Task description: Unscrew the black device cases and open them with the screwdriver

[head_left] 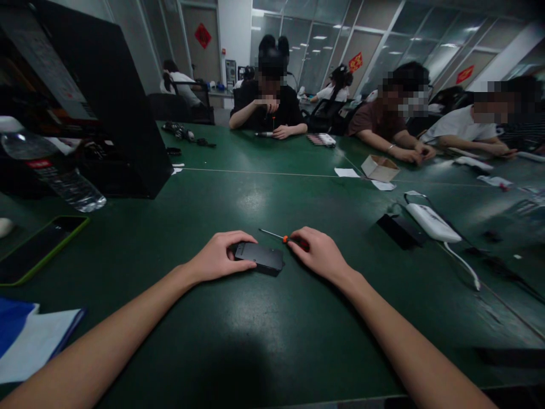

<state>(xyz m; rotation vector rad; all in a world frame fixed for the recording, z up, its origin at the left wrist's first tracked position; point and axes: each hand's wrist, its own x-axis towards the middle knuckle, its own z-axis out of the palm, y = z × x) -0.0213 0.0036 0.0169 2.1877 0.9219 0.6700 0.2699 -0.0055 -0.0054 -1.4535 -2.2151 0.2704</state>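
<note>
A small black rectangular box lies on the green table in front of me. My left hand grips its left end, thumb on the near side and fingers along the far side. Just right of the box, my right hand is closed around the handle of a screwdriver with an orange collar. Its thin metal shaft points left, beyond the far edge of the box and apart from it. Most of the handle is hidden by my fingers.
At left stand a large black case and a tilted water bottle, with a green-edged phone nearer. To the right lie a black block and a white power strip. An open carton sits farther back. Several people sit across the table.
</note>
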